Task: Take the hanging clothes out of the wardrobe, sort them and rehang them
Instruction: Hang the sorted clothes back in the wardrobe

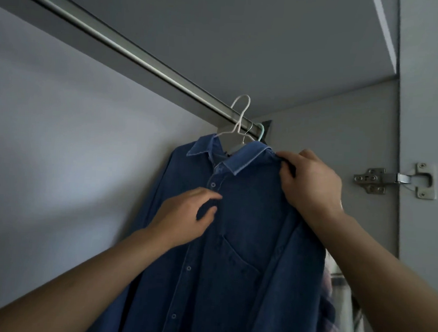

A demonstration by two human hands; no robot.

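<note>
**Settle the denim shirt square on its hanger**

The blue denim shirt [234,231] hangs from a white hanger [237,126] whose hook sits over the metal rail [132,50], near the rail's right end inside the wardrobe. Most of that rail, off to the left, is bare in this view. From that, you look to be either rehanging this shirt or about to lift it off; the picture alone does not settle which.

Your right hand [312,181] pinches the shirt's shoulder seam just beside the collar, fingers curled into the cloth. Your left hand [186,217] lies on the button placket below the top button, fingers loosely bent; whether it has hold of the fabric or only rests on it I cannot tell.

To do this well, use the right-hand pinch to draw the shoulder outward until the seam sits along the hanger's arm, and keep the left hand flat on the placket so the front stays closed and the collar does not twist. Watch the hook as you tug: a sideways pull on the shoulder could tip the hanger or slide it along the rail.

Just behind the white hook, a pale green hanger [260,131] and a thin wire hook crowd the same end, and a plaid garment [329,301] shows at the shirt's right edge. Keep the denim sleeve from catching on them. A door hinge [394,179] sits on the side panel to the right, well apart from your hands.
</note>
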